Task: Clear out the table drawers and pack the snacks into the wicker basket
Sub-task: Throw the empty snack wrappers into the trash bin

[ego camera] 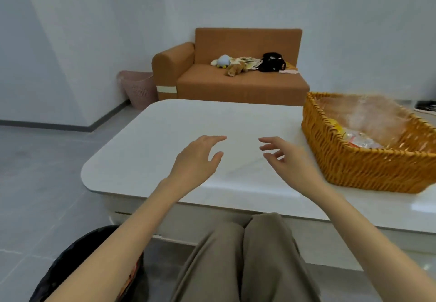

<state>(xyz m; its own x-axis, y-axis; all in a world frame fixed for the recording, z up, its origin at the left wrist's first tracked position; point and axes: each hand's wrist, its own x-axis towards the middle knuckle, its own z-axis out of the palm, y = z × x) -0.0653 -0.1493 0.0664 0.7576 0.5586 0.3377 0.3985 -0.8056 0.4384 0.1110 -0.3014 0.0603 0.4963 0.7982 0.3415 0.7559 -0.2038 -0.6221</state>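
Both hands, left hand (198, 157) and right hand (286, 157), hover with loose empty fingers over the white table (165, 136), the orange wicker basket (368, 165) with snack packets (356, 137) lying nearer the right hand.

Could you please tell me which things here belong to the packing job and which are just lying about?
For the job: wicker basket, snacks inside it, table, left hand, right hand, both empty.
Lying about: sofa, soft toys on it, pink bin beside it.
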